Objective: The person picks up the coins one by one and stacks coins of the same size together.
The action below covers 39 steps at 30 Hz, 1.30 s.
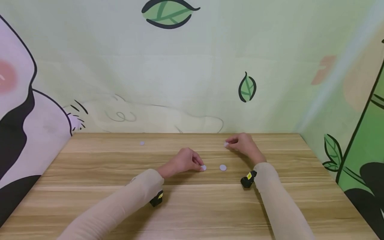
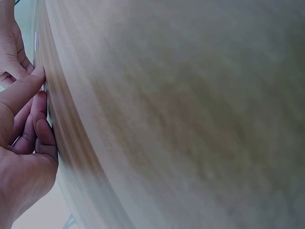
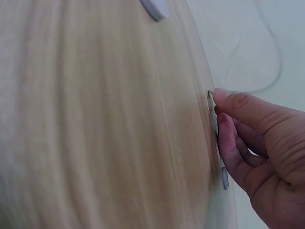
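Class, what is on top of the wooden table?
On the wooden table lie a near white disc and a far white disc. The left hand and right hand each pinch another disc. Whatever the hands and sleeves cover cannot be seen.

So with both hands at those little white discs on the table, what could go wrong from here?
The left hand seems to pinch one white disc only by its edge, so it might slip. That hand could also bump the loose disc close by. The right hand holds another white disc near the far edge of the table, so a push might send it over.
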### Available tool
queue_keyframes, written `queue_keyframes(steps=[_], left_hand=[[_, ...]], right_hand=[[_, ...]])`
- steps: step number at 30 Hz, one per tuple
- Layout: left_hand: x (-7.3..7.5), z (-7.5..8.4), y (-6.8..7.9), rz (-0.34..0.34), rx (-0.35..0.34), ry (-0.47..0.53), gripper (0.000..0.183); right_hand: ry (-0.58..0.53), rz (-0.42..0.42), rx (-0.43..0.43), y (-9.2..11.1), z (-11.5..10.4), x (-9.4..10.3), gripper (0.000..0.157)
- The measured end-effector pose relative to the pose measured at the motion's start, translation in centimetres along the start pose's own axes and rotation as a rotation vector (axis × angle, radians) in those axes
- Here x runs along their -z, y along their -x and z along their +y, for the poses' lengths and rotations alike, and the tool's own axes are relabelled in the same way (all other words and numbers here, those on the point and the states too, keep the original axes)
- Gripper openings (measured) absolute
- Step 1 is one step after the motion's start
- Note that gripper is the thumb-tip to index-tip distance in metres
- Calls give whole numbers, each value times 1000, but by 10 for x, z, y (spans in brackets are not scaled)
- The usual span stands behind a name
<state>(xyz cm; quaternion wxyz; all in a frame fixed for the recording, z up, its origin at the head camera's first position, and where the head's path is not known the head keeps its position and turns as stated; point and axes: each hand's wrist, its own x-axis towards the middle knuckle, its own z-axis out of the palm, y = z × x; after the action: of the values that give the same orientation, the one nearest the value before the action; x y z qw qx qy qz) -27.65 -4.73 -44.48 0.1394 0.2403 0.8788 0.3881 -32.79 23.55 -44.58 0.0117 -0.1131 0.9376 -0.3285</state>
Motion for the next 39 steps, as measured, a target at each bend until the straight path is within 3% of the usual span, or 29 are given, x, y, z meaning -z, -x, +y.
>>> queue_keyframes(steps=[27, 39], left_hand=[[-1, 0, -1, -2, 7, -20, 13], [-1, 0, -1, 6, 6, -20, 13]], right_hand=[[-16, 10, -27, 1, 2, 1, 29], [-139, 42, -46, 7, -1, 6, 31]])
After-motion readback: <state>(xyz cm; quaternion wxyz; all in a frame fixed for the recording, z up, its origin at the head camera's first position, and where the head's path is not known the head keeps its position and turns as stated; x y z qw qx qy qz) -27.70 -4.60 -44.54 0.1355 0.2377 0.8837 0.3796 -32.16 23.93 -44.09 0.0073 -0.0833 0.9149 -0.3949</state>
